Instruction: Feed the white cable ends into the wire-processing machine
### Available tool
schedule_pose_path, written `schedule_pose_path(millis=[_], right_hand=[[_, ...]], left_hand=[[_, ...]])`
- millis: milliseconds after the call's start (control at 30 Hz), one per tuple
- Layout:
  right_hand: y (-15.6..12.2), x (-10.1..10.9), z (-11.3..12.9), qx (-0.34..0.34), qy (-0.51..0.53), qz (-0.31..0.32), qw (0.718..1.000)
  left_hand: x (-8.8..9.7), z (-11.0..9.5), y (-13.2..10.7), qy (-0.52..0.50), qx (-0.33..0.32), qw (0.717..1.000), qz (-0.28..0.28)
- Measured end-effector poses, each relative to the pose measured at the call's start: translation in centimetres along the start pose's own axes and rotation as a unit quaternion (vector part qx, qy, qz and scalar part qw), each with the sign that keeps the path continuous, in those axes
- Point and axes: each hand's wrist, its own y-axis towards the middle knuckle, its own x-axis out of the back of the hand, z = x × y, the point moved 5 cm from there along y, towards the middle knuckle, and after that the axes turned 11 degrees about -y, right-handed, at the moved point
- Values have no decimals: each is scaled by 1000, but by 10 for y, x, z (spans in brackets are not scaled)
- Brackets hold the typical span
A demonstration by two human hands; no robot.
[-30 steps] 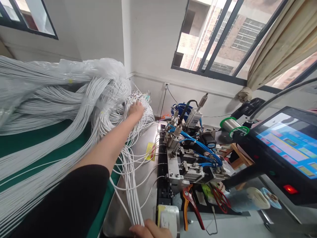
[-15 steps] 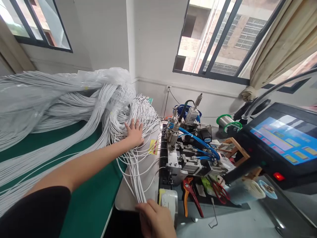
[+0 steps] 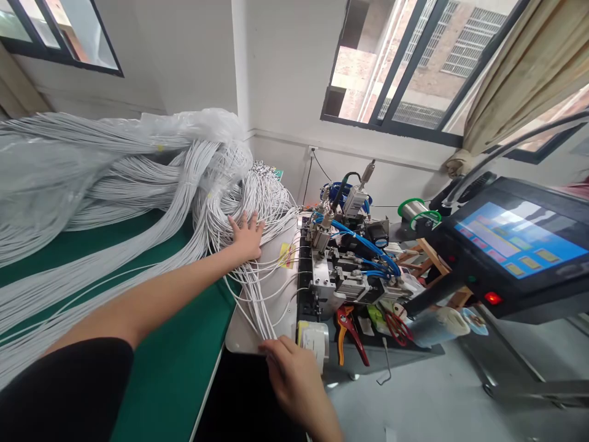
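Observation:
My left hand [image 3: 247, 238] lies with spread fingers on a big looped heap of white cables [image 3: 269, 199]. Beneath it a thinner bundle of white cables [image 3: 254, 301] runs over a metal plate [image 3: 243, 336] toward me. At the plate's near edge my right hand [image 3: 289, 367] is closed around the end of that bundle; the tips are hidden inside the fist. Several single cables stretch from the heap to the side of a machine [image 3: 324, 273] with blue air hoses.
Longer white cables [image 3: 115, 261], partly under clear plastic [image 3: 46, 178], cover the green table [image 3: 165, 380]. At right are a control screen [image 3: 519, 239], a wire spool [image 3: 416, 213], a red-and-orange cutter [image 3: 350, 334], red-handled scissors [image 3: 398, 328] and a label roll [image 3: 315, 344].
The view has tilted down a little, so the background sits higher. Both hands keep their places on the cables, the right one still gripping the bundle's end.

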Motion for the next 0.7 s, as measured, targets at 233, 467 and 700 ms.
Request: schedule_pose_path(millis=[233,467,700], right_hand=[[3,-11,-2,-35,-5,-132,991],[13,-13,-4,-43,53,-174,982],[16,-25,-20,-61,76,-157,983]], left_hand=[[-3,29,23,-52,-51,993,-93],[-2,27,51,-104,-26,988,-113],[-2,25,88,-118,-3,986,-114]])
